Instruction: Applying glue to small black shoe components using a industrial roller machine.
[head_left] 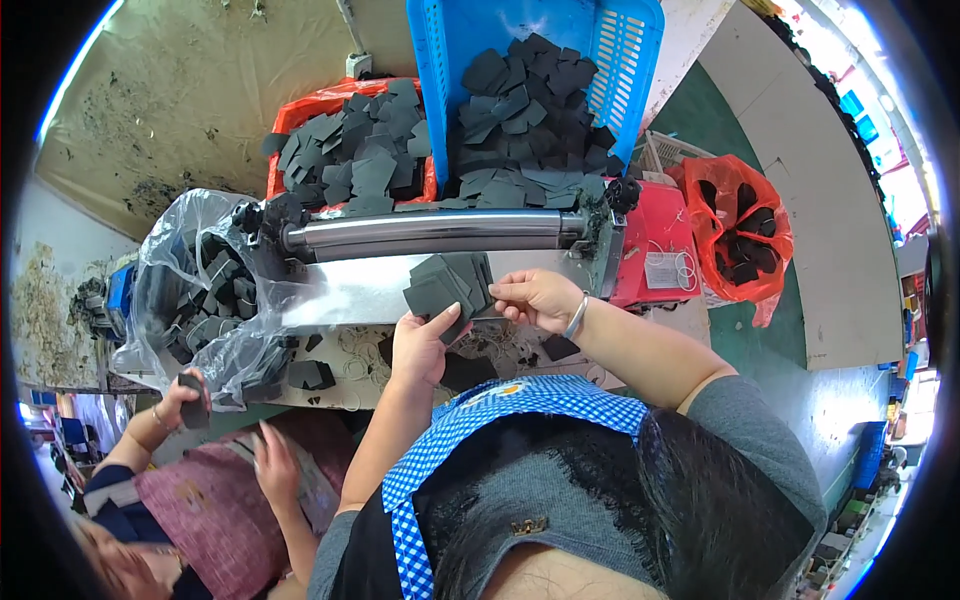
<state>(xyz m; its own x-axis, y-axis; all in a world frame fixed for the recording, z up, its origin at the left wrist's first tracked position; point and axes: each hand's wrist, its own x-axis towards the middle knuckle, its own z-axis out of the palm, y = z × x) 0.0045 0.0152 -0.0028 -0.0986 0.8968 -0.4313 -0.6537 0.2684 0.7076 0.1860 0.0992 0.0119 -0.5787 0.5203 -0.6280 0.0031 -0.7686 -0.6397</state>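
Note:
My left hand (424,345) is closed round a fanned stack of dark grey flat pieces (445,283), its thumb lying across the front. My right hand (541,301), with a silver bangle at the wrist, pinches at the stack's right edge; the fingertips appear to grip one piece there. Just beyond, a machine with a shiny metal roller (430,230) stands over a pale metal plate (350,292). The stack is held above the plate's near part.
Similar pieces fill a blue basket (425,75), an orange-lined container (345,150), a clear plastic bag (215,290) and an orange bag (738,235). Rubber bands and scraps litter the worktable (350,345). At left, a co-worker's hand (185,398) holds dark pieces.

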